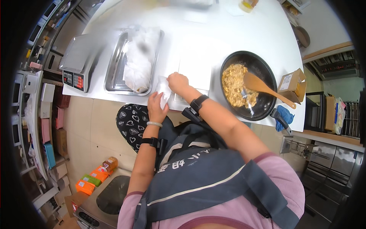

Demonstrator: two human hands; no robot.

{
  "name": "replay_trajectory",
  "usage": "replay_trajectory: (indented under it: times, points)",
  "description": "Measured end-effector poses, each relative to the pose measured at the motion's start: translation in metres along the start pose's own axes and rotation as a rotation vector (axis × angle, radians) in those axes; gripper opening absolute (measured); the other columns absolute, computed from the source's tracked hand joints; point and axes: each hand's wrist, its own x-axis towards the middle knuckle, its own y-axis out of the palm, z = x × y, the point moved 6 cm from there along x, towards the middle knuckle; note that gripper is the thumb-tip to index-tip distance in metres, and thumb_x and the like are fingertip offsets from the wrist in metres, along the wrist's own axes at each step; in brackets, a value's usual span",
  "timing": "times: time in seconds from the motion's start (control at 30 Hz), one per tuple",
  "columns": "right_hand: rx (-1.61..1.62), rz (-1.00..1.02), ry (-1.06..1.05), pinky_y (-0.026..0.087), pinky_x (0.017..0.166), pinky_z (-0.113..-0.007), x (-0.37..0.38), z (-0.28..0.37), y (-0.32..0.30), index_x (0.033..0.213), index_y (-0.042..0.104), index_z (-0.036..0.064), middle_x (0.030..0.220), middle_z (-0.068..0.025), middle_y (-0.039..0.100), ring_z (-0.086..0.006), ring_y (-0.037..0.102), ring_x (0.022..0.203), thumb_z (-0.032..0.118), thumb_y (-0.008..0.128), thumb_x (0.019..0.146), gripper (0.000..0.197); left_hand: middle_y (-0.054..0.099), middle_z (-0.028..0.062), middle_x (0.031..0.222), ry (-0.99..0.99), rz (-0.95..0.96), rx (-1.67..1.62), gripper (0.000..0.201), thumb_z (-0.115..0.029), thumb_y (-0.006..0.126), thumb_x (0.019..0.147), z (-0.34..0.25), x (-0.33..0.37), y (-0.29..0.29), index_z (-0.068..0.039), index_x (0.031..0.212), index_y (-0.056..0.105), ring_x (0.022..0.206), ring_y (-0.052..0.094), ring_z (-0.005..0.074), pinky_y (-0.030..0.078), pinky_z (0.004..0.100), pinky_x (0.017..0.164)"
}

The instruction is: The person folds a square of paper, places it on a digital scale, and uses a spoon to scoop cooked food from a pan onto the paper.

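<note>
Steadying a small, white, translucent plastic packet (163,90) beside the near right corner of the shiny rectangular steel tray (118,74), the left hand (156,106) curls around its lower part while the right hand (178,83) pinches its upper end, seemingly keeping it taut.

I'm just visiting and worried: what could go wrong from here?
The small whitish plastic packet in the left hand and right hand might slip: it is near the edge of the white tabletop. The round black pan has its dark handle reaching that edge, so a bump could spill the yellowish-brown food. The brown wooden spatula leans across the pan's rim and might get knocked out.
</note>
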Motion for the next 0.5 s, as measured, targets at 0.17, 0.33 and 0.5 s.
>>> replay_trajectory:
  times: [0.17,0.33,0.5]
  points:
    - [0.105,-0.280,-0.037,0.051,0.063,-0.038,-0.002,-0.004,-0.039,0.082,0.066,-0.0013,0.075,-0.0181,0.065,-0.0284,0.064,0.067,0.021,0.059,0.082,0.024,0.051,0.0198,0.113,0.036,-0.029,0.038,0.049,-0.010,0.070,0.066,0.000,0.000,-0.012,-0.003,0.113,0.056,0.106,0.048,0.0370,0.039,0.0429,0.092]
    - [1.146,0.073,0.381,0.040,0.048,-0.023,-0.034,-0.032,-0.047,0.083,0.066,-0.0030,0.056,-0.0027,0.056,-0.0092,0.052,0.051,0.025,0.063,0.084,0.029,0.056,0.0136,0.110,-0.243,-0.051,-0.520,0.040,-0.012,0.064,0.082,-0.010,0.017,-0.017,0.002,0.118,0.052,0.099,0.054,0.0233,0.043,0.0333,0.087]
    - [1.221,0.108,0.461,0.037,0.045,-0.021,-0.076,-0.056,-0.044,0.085,0.067,0.0016,0.061,-0.0037,0.061,-0.0061,0.048,0.049,0.027,0.063,0.085,0.026,0.060,0.0064,0.096,-0.786,0.191,-1.262,0.021,-0.011,0.058,0.089,-0.028,0.016,0.010,0.005,0.102,0.057,0.086,0.056,0.0137,0.046,0.0270,0.078]
